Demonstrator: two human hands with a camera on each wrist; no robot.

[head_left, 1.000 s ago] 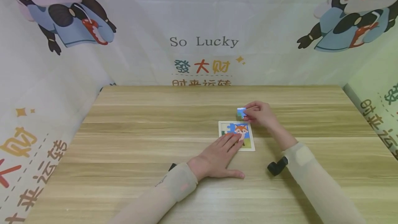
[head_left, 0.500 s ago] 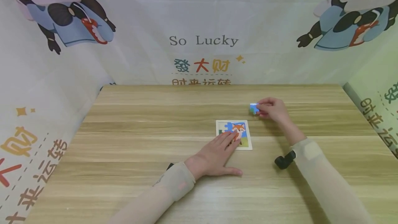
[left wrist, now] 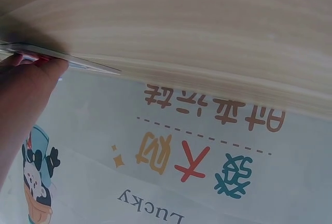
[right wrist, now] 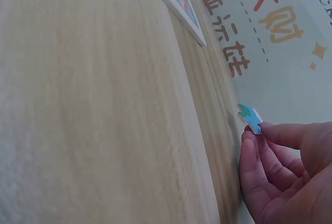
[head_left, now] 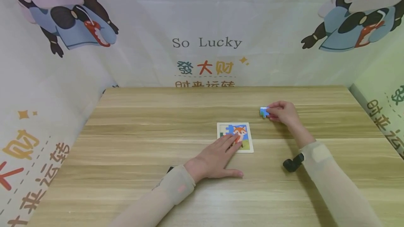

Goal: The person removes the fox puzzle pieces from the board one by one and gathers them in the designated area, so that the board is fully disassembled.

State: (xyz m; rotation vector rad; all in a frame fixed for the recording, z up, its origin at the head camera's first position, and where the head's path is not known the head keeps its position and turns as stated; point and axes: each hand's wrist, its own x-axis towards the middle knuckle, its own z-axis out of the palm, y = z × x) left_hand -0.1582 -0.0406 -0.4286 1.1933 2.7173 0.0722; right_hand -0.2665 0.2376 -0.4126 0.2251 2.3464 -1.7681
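A small fox puzzle board lies on the wooden table, also seen edge-on as the board. My left hand lies flat with straight fingers pressing on the board's lower left part; the left wrist view shows its fingertips on the board edge. My right hand is to the upper right of the board, low over the table, pinching a blue and green puzzle piece at its fingertips. The same piece shows in the right wrist view.
Printed cloth walls with cartoon figures and the words "So Lucky" close in the table at the back and both sides. A black wrist camera sits under the right forearm. Bare wood spreads left of the board.
My right hand has carried the puzzle piece away from the board's top edge, to the right and slightly back. The left hand stays on the board, which shifted a little left.
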